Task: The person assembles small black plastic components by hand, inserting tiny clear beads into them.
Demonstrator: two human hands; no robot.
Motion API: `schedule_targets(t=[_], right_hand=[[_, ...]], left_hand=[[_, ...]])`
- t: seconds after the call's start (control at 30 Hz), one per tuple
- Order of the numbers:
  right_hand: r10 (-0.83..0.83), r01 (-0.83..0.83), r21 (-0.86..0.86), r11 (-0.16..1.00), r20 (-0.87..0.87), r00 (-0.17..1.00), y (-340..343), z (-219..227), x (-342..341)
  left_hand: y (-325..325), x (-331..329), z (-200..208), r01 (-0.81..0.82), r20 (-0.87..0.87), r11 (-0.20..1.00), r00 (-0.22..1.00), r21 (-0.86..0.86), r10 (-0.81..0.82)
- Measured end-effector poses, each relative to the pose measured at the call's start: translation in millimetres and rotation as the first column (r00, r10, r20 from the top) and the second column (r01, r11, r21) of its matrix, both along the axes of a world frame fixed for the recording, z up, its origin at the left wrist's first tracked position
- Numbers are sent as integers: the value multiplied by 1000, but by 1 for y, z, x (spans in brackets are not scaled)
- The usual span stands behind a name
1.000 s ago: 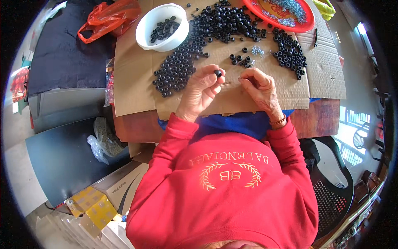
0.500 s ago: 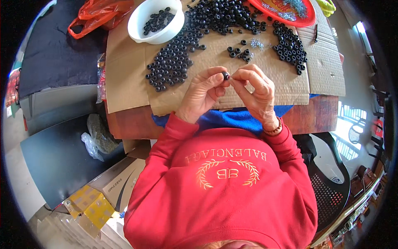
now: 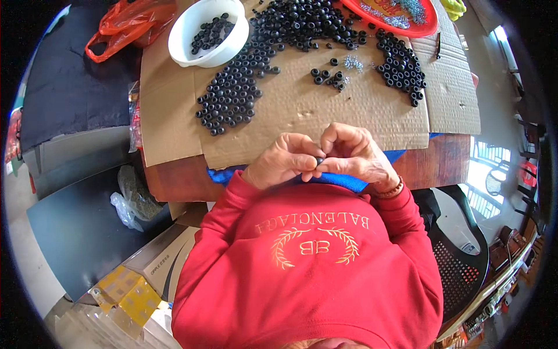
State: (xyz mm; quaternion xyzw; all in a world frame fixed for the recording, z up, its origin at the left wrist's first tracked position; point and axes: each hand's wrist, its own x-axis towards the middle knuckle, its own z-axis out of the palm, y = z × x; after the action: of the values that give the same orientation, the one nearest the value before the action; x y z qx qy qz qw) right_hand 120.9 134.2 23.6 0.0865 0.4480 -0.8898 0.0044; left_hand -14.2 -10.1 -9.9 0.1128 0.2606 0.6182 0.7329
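Observation:
Close to my body, just over the table's near edge, my left hand (image 3: 282, 160) pinches a small black round piece (image 3: 319, 161) between thumb and fingers. My right hand (image 3: 356, 156) has its thumb and index finger closed against the same piece; anything finer between those fingertips is too small to make out. Beyond my hands, several loose black pieces (image 3: 328, 78) lie beside small silvery springs (image 3: 353, 63) on the cardboard (image 3: 279, 119). Black ring-like pieces are spread at the left (image 3: 229, 96) and at the right (image 3: 401, 67), their holes showing.
A large heap of black pieces (image 3: 302, 23) lies at the back. A white bowl (image 3: 240, 35) holds more. A red tray (image 3: 429, 30) carries springs. A dark thin tool (image 3: 439, 46) lies at right, an orange plastic bag (image 3: 131, 23) at far left. A blue cloth (image 3: 343, 181) hangs at the near edge.
Both hands have come down toward my body, off the cardboard's middle, with the black piece still held. My right fingers have shifted their hold around it. The view has moved slightly.

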Motion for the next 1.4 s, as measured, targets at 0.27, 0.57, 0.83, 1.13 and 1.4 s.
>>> schedule_targets(t=[0.27, 0.57, 0.83, 1.13, 1.4], right_hand=[[-315, 361, 873, 327, -259, 913, 20, -8, -8], [-252, 258, 887, -384, -369, 895, 49, -34, -50], [-138, 185, 885, -426, -266, 954, 47, -26, -66], [-297, 377, 879, 293, -291, 910, 26, -14, -41], [-434, 407, 358, 840, -7, 901, 11, -26, -18]], left_hand=[[14, -1, -19, -249, 228, 968, 942, -21, 247], [21, -4, -27, -155, 171, 985, 975, 80, 140], [21, -5, -31, -129, 133, 986, 984, 102, 115], [21, -8, -28, -80, 102, 994, 992, 75, 72], [23, -6, -34, -142, 223, 975, 969, 170, 102]])
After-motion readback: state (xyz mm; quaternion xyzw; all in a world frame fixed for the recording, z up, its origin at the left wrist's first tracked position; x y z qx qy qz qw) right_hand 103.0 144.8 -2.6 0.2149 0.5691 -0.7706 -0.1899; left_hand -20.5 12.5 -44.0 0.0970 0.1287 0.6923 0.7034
